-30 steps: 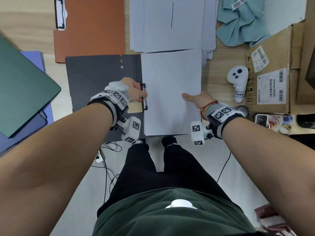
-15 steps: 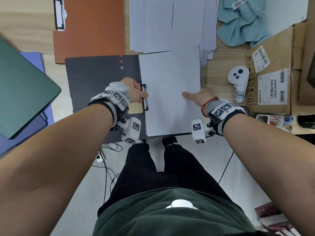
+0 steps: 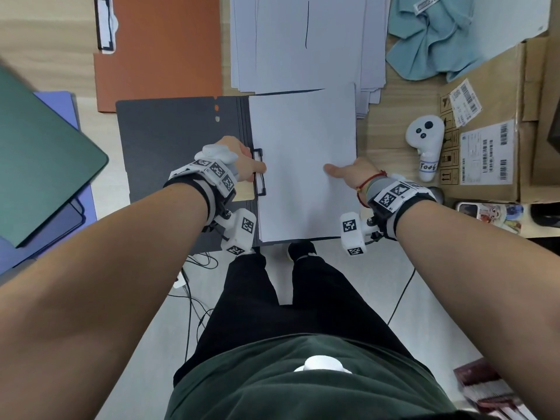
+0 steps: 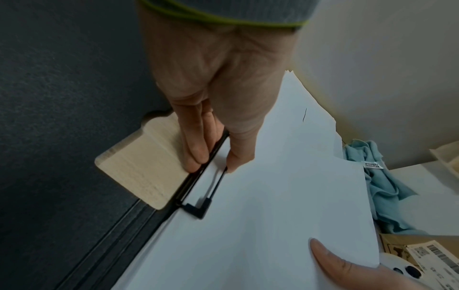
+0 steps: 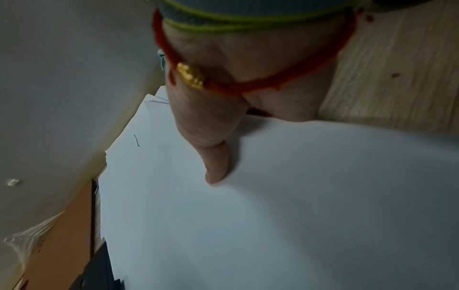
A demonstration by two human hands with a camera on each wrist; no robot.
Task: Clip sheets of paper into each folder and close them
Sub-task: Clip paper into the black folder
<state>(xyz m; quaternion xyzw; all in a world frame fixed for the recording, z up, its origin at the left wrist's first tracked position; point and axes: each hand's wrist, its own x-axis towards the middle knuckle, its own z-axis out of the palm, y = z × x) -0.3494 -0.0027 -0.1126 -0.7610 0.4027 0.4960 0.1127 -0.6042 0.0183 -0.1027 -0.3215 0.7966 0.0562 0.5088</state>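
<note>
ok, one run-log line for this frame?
step: clipping paper into dark grey folder | left hand: pinches black clip | right hand: holds sheets by right edge | folder: open

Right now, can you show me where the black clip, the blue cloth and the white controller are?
black clip (image 4: pixel 198 211): left wrist view, its corner.
blue cloth (image 3: pixel 430 40): head view, its middle folds.
white controller (image 3: pixel 424 131): head view, its round top.

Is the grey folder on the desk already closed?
No, the grey folder lies open, with the sheets of paper on its right half.
</note>
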